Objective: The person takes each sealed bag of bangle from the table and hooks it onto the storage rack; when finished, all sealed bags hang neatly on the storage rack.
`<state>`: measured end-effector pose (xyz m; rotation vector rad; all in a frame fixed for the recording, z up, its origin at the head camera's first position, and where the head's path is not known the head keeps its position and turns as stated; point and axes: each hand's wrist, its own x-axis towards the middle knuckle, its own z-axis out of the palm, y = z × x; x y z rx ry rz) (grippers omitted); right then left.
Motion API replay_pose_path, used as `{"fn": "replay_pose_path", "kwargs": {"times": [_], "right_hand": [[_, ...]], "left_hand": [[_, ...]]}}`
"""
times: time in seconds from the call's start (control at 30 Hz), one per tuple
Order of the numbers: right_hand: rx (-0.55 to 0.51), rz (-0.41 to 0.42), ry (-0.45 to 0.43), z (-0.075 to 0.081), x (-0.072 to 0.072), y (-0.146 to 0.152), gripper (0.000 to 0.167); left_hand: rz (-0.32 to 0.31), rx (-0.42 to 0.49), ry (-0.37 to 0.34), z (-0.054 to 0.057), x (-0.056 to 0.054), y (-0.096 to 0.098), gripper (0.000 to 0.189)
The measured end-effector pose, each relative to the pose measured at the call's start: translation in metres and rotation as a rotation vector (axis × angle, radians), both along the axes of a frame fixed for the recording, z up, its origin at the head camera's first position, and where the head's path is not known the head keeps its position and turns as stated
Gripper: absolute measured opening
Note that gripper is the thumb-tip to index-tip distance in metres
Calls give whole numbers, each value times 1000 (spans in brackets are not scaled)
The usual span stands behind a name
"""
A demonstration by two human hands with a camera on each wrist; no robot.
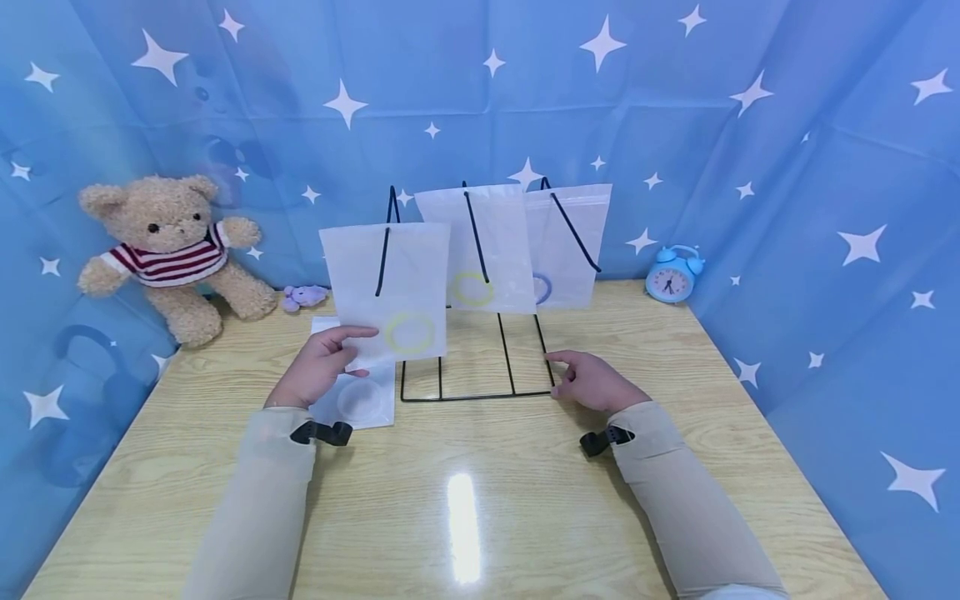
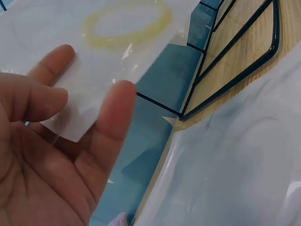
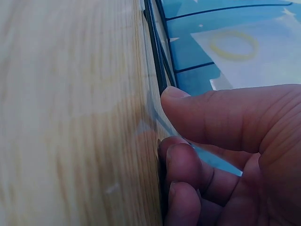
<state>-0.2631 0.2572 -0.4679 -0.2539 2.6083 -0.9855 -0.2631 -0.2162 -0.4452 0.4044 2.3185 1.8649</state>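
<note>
A translucent white bag [image 1: 356, 267] with a yellow ring inside hangs from the left hook of a black wire rack [image 1: 480, 397]. My left hand [image 1: 315, 367] is at this bag's lower left corner. Its index finger lies across the front, and the corner passes loosely between the fingers in the left wrist view. With thumb and curled fingers, my right hand [image 1: 596, 383] grips the rack's front right side. Behind hang a middle bag [image 1: 442, 233] with a yellow-green ring and a right bag [image 1: 577, 242] with a blue ring, partly hidden by the middle one.
Another bag [image 1: 378, 415] with a pale ring lies flat on the wooden table [image 1: 375, 517], left of the rack. A teddy bear [image 1: 168, 242] sits at the back left beside a small purple toy [image 1: 303, 297]. At the back right stands a blue alarm clock [image 1: 670, 279].
</note>
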Motion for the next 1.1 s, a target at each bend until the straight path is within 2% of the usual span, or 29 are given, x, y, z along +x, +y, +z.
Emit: {"fn": "replay_pose_path", "kwargs": {"times": [0.33,0.53,0.7,0.87,1.1], "right_hand": [[2,-6,0,-2,-1,1,66],[9,4,10,-2,-1,1,66],[9,-1,6,-2,-1,1,67],[10,0,8,-1,-1,1,67],[17,7,18,-2,-1,1,66]], "left_hand": [[89,-32,42,2,-1,0,44],[153,11,75,5,0,4,48],[173,83,120,7,1,7,47],[187,105,121,10,2,10,48],[195,55,132,8,1,11,54]]}}
